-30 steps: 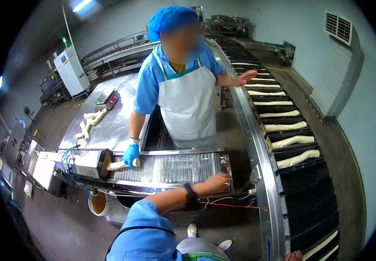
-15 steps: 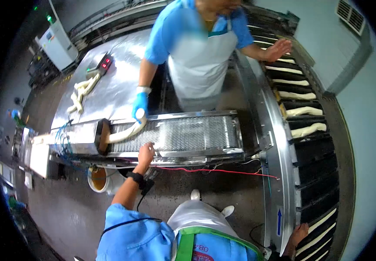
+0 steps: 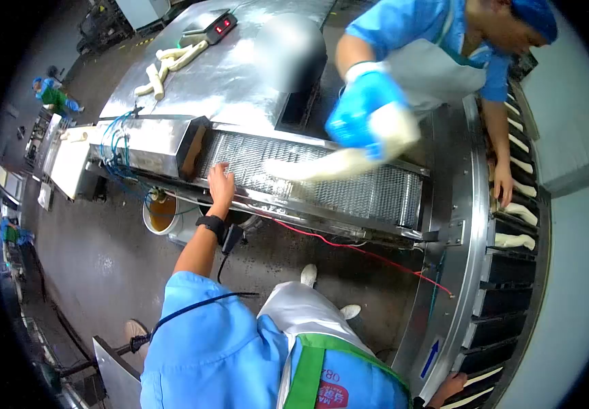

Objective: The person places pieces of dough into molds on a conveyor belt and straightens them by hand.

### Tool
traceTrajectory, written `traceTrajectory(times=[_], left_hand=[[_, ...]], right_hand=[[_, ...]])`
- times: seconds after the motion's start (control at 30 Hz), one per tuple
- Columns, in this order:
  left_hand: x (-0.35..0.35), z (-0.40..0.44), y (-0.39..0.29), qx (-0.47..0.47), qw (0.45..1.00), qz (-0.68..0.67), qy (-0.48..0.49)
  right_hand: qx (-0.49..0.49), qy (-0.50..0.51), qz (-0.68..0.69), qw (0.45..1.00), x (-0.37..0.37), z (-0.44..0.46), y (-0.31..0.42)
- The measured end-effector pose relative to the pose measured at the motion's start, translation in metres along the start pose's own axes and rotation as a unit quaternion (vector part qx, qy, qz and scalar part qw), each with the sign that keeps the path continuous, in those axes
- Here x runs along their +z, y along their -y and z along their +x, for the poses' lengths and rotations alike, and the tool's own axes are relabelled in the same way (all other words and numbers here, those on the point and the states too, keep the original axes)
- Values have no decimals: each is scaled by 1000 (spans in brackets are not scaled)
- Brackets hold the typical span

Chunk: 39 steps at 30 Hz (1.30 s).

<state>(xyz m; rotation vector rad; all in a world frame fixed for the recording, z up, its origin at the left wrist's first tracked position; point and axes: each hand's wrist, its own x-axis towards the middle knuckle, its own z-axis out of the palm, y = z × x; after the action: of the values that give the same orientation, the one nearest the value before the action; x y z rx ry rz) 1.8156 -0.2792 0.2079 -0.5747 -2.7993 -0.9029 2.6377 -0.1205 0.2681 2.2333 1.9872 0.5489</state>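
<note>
My left hand (image 3: 221, 187) is over the near edge of the mesh conveyor (image 3: 301, 170), close to the metal housing (image 3: 151, 144); its fingers are apart and hold nothing. A co-worker's blue-gloved hand (image 3: 364, 112) grips a long pale dough piece (image 3: 328, 165) above the mesh, blurred by motion. At the lower right, my right hand (image 3: 451, 386) lies at the rail of the tray conveyor (image 3: 506, 303), beside thin dough strips (image 3: 483, 376); its fingers cannot be made out. The co-worker's bare hand (image 3: 503, 185) touches the trays farther up.
Several dough pieces (image 3: 160, 68) and a scale (image 3: 209, 28) are on the steel table (image 3: 240, 88). A bucket (image 3: 160, 213) stands below the mesh conveyor, and a red cable (image 3: 349, 247) hangs along its near side. A metal plate (image 3: 113, 365) is at the lower left.
The co-worker has lifted the dough piece away from the housing and swung it right, leaning toward the trays. My left hand has moved left along the mesh conveyor since the earliest frame.
</note>
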Motion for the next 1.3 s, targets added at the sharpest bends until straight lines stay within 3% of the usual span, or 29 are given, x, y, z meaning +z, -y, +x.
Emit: traceTrajectory(times=[0.23,0.3,0.43,0.53,0.57,0.6,0.63,0.67,0.7,0.73,0.77,0.8,0.83,0.87,0.9,0.93,0.97,1.0,1.07,1.17,1.3], left_hand=[[7,4,3,-140,989,40,10],[5,6,-6,-185,981,48,27],[13,13,3,-217,973,70,29],[21,26,14,-316,948,38,23],[24,36,16,-332,934,131,21],[20,52,33,-353,924,125,83],[30,66,51,-326,933,115,97],[38,74,68,-283,948,99,107],[52,90,89,-240,961,68,120],[68,111,102,-211,969,-31,128],[78,129,120,-226,930,-266,119],[81,148,128,-308,698,-637,111],[83,165,144,-382,384,-834,109],[80,167,154,-426,240,-861,140],[88,175,151,-422,382,-799,193],[95,182,150,-411,511,-713,249],[88,181,167,-337,732,-520,284],[68,162,161,-301,804,-446,253],[39,135,144,-270,831,-430,227],[-31,86,59,-214,848,-433,216],[-95,30,-73,-133,835,-477,241]], right_hand=[[-17,-4,-13,1000,14,6,-10],[48,88,-26,995,6,7,-5],[20,60,-32,997,0,4,-1],[-20,40,-68,997,18,7,-14],[-42,15,-75,996,38,6,-33],[29,108,-38,993,1,7,-1],[-30,54,-41,997,2,5,-3],[-10,30,45,999,3,3,-2],[16,71,0,997,27,5,-18],[-18,-27,-12,999,25,-9,-11],[-59,-85,7,995,23,-6,-9],[28,8,71,997,-31,-1,30],[97,96,80,987,-21,6,22],[83,47,56,994,-25,8,29],[25,51,-4,998,-32,6,30],[46,71,8,996,-34,7,30],[57,89,21,994,-35,10,31],[66,96,15,993,-38,10,34],[85,105,10,991,-31,8,31],[109,71,74,989,-9,2,17],[22,41,7,999,-18,3,22]])
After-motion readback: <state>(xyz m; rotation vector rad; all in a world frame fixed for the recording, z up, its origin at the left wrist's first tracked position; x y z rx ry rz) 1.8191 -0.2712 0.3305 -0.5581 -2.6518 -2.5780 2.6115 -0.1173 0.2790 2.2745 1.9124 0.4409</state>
